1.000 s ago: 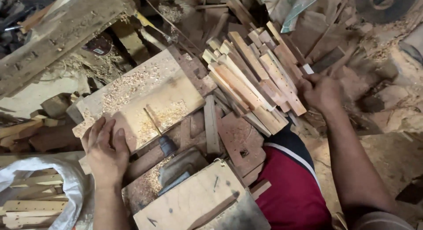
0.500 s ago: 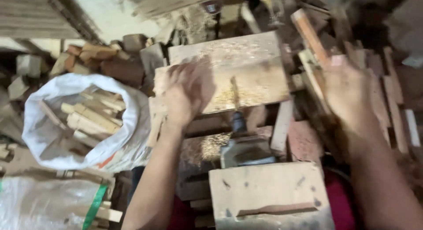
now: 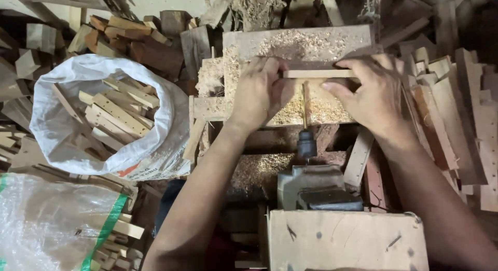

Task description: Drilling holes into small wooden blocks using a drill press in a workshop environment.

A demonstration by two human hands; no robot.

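Head view: we pinch a thin wood stick point(image 3: 317, 73) with both hands, left hand point(image 3: 258, 92) and right hand point(image 3: 373, 92), fingers tight, on the dusty board's point(image 3: 332, 40) far edge. The drill bit point(image 3: 304, 105) points at it; we think a slip could poke us.

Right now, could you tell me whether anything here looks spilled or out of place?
Sawdust is heaped across the wooden platform where both hands hold a wood strip; more lies below it. Nothing else stands out.

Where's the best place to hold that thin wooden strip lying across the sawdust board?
Probably its two ends, one hand from each side. The wooden strip lies crosswise with the drill bit at its middle, so left hand and right hand stay clear there.
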